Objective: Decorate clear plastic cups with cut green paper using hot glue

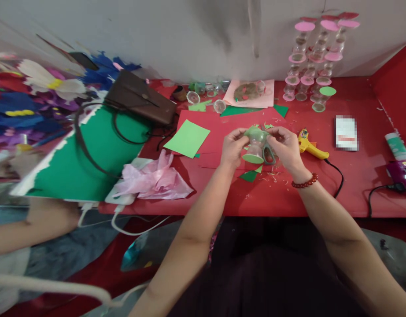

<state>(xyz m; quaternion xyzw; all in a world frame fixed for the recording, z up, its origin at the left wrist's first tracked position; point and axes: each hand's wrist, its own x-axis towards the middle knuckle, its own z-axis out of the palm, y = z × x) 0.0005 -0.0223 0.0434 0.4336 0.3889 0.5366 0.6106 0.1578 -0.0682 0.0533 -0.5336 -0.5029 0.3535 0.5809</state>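
Between my hands is a clear plastic hourglass shape (256,147) with green round ends, its lower disc tilted toward me. My left hand (235,144) pinches its upper left side with thumb and fingers. On the right, my right hand (284,144) has its fingers closed at the top right edge of the same piece. A red bead bracelet circles my right wrist. Grey-green scissor handles (269,156) show just under and beside the piece, over the red paper (216,132). A dark green scrap (249,176) and small shavings lie nearer to me.
A yellow glue gun (313,149) lies right of my hands. Light green paper (187,138), a pink plastic bag (156,180) and a brown bag (143,99) are to the left. Stacked clear pieces with pink discs (307,80) stand at the back right. Another person's arm (41,220) shows far left.
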